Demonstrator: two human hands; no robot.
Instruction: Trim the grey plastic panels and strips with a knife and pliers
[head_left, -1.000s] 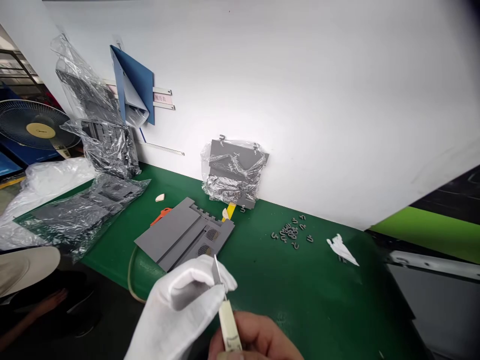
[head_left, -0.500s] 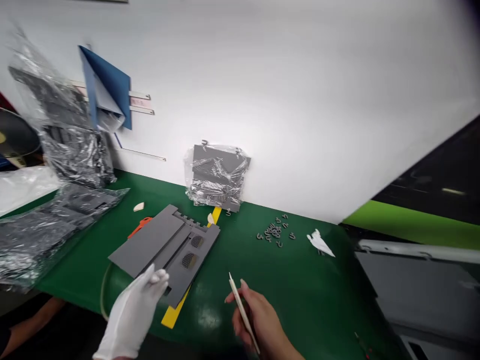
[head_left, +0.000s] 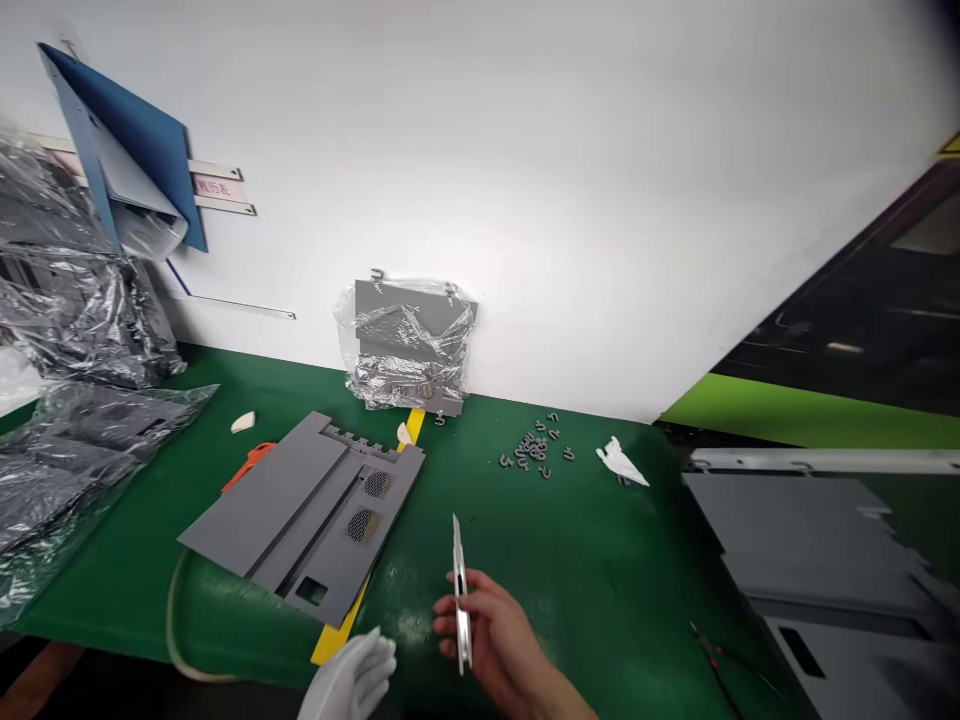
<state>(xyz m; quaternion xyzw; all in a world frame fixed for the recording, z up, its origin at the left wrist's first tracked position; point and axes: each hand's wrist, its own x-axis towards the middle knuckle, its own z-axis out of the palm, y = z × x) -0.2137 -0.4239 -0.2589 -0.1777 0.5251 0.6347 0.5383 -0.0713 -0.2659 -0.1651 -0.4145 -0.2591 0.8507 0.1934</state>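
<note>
gloved left hand [head_left: 352, 682] sits lower than half a second ago, clear of the panel [head_left: 300, 490], fingers loosely bent around nothing visible. the knife [head_left: 460, 598] stands more upright in the bare right hand [head_left: 496, 630], held between thumb and fingers, toward the near edge of the table [head_left: 600, 570], right of the panel's near corner. it looks light and stiff, the slim handle [head_left: 463, 637] perhaps slippery, the thin blade [head_left: 456, 540] likely brittle; best held by the handle.

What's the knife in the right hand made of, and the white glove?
The knife looks like shiny metal, perhaps partly pale plastic: its side gleams. The glove seems to be soft cloth, with a dull, matte surface; exact fibre unclear.
</note>
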